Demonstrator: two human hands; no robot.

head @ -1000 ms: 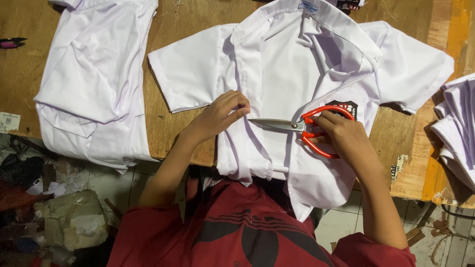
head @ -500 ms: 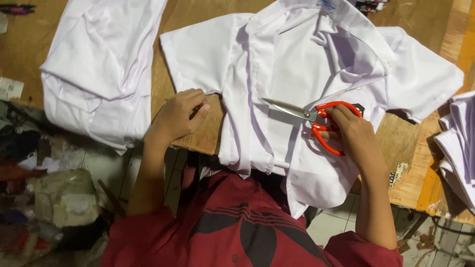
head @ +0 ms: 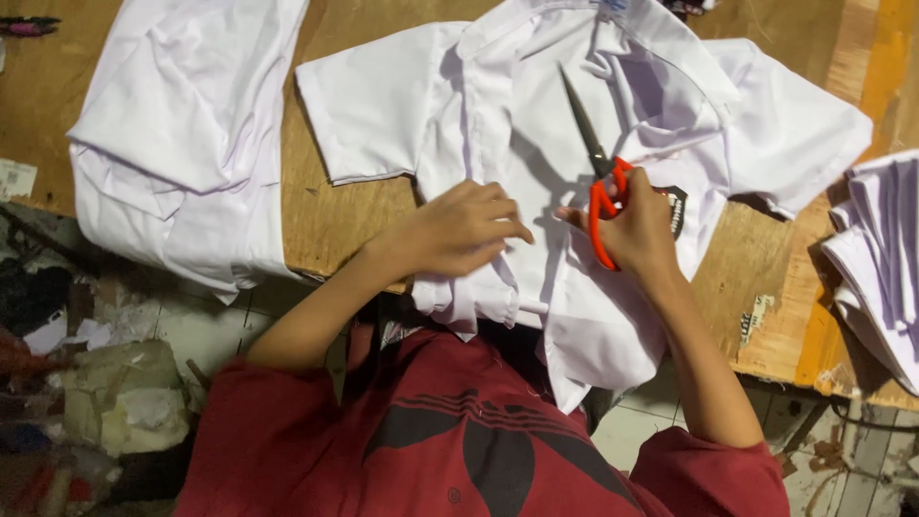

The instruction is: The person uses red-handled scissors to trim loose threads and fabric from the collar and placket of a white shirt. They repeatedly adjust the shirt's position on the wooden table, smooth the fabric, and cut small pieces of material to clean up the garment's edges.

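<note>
Scissors (head: pixel 598 163) swung upright since before | right hand (head: pixel 637 230) grips handles, left hand (head: pixel 464 230) pressed on shirt (head: pixel 498 105) | I fear blades snagging fabric beneath.

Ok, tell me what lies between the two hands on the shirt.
In the head view, only white shirt fabric, its front opening, lies between the left hand and the right hand holding the scissors.

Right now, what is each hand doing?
Left hand: curled, pressing down on the white shirt.
Right hand: closed on the orange-handled scissors, blades shut, over the shirt.
</note>
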